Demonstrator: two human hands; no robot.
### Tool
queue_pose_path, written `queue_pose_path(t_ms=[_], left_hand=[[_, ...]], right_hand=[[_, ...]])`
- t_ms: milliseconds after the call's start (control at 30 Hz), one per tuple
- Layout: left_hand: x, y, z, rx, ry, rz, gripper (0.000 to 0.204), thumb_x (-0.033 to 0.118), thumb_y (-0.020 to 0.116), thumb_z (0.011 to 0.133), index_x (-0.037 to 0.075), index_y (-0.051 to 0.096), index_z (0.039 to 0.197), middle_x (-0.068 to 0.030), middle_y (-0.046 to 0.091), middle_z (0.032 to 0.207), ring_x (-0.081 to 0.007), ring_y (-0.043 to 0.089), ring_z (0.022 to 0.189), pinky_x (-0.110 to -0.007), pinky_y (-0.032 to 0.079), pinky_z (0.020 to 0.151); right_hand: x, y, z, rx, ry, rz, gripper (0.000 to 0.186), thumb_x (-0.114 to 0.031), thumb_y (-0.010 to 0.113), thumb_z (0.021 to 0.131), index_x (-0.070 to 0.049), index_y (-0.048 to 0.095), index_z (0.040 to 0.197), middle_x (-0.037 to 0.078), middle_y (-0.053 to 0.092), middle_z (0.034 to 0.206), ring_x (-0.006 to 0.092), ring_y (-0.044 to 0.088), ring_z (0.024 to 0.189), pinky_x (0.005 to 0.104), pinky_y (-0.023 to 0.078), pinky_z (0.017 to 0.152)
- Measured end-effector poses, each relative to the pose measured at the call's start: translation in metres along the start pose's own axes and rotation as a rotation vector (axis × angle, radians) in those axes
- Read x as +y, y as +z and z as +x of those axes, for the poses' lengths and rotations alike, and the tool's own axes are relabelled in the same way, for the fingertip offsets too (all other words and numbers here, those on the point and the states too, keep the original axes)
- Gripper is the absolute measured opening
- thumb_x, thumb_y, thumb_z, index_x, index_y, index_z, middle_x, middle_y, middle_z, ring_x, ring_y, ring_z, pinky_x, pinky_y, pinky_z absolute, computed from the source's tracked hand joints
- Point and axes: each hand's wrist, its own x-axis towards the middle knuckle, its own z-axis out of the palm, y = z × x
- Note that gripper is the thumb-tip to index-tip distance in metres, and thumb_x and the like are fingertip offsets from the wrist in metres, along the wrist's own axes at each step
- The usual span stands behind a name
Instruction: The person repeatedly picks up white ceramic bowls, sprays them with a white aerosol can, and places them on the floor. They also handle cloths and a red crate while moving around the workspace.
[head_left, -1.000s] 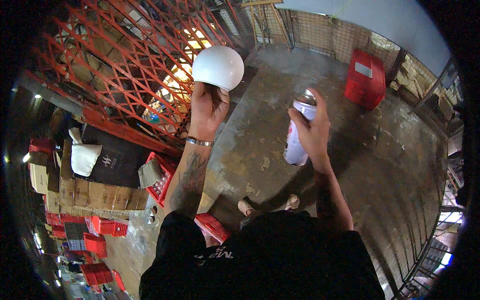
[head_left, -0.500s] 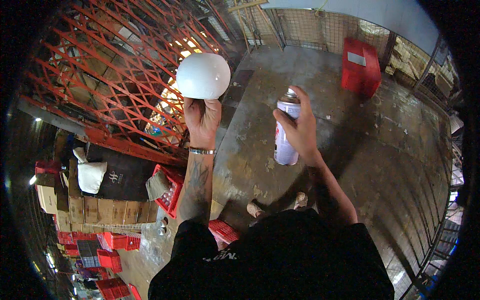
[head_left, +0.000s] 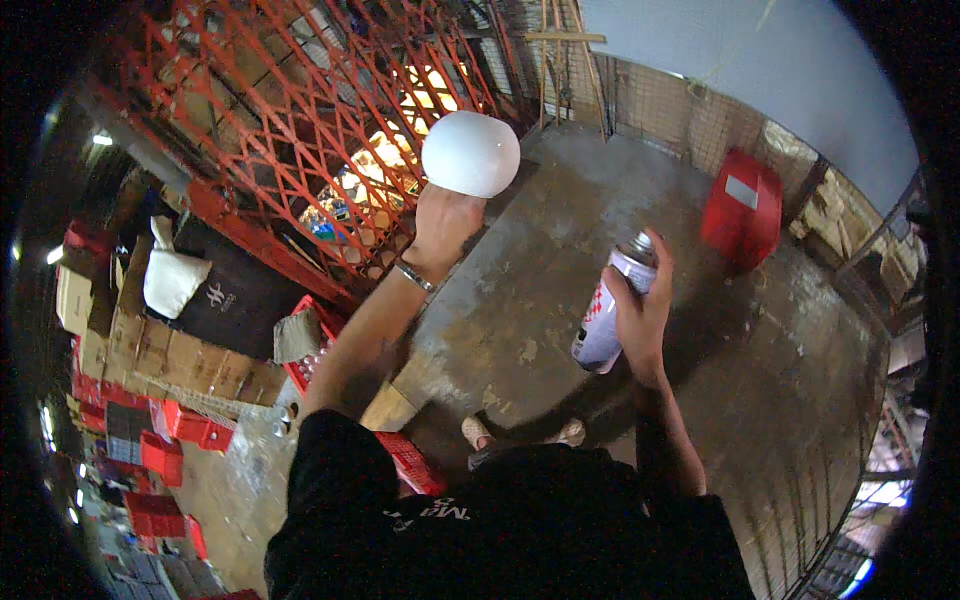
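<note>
My left hand [head_left: 445, 225] holds up a glossy white rounded globe [head_left: 471, 154], gripping it from its underside. The fingers are mostly hidden beneath or inside the globe, so I cannot tell exactly how they grip. A metal-banded watch or bracelet [head_left: 413, 276] circles that wrist. In my right hand [head_left: 647, 318] is a pale lilac spray can [head_left: 600, 330] with red marks, tilted with its top leaning right. The index finger rests at the nozzle and the thumb lies along the can's side. Globe and can are well apart.
A red folding lattice gate [head_left: 270, 130] stands at the left. Beyond the right hand sits a red box [head_left: 742, 215] with a pale panel. Red crates [head_left: 405, 460] and cardboard boxes [head_left: 190, 355] are at lower left. The concrete floor [head_left: 540, 300] is stained.
The globe has turned in my left hand, whose wrist has rotated. The spray can now tilts further and sits lower in view. The whole view has shifted with my head.
</note>
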Motion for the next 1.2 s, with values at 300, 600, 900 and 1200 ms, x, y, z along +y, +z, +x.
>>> queue_pose_path(t_ms=[300,600,900,1200], left_hand=[[-0.017,-0.019,-0.005,-0.304,0.275,0.186,0.018,0.023,0.059,0.089,0.009,0.07,0.094,-0.0099,0.068,0.094,-0.027,0.066,0.089,-0.041,0.052,0.081],[-0.008,-0.075,-0.007,-0.624,0.454,0.449,0.024,0.019,0.058,0.088,0.01,0.072,0.105,-0.0049,0.068,0.114,-0.0214,0.062,0.11,-0.036,0.049,0.087],[0.008,-0.057,-0.016,-0.874,0.297,0.525,0.022,0.015,0.061,0.087,0.011,0.074,0.105,-0.0045,0.07,0.113,-0.0225,0.063,0.109,-0.037,0.05,0.087],[-0.012,-0.056,-0.045,0.185,-0.802,-1.432,0.029,0.022,0.053,0.1,0.001,0.057,0.12,-0.0105,0.067,0.113,-0.0229,0.066,0.097,-0.035,0.058,0.073]], right_hand=[[-0.095,0.07,0.027,-0.152,-0.442,-0.126,0.067,-0.015,0.08,0.076,-0.009,0.05,0.135,0.015,0.062,0.115,0.0275,0.062,0.104,0.0402,0.049,0.092],[-0.038,0.026,0.001,-0.258,-0.127,-0.315,0.064,-0.014,0.079,0.077,-0.012,0.051,0.135,0.016,0.063,0.117,0.033,0.063,0.102,0.0433,0.049,0.091],[-0.099,0.091,0.004,-0.369,-0.476,-0.193,0.071,-0.004,0.078,0.078,-0.007,0.043,0.14,0.012,0.06,0.114,0.0188,0.062,0.098,0.0353,0.051,0.087],[-0.065,0.065,0.002,-0.162,-0.139,0.076,0.075,-0.007,0.079,0.077,-0.004,0.04,0.141,0.012,0.059,0.112,0.0186,0.061,0.097,0.0351,0.052,0.086]])
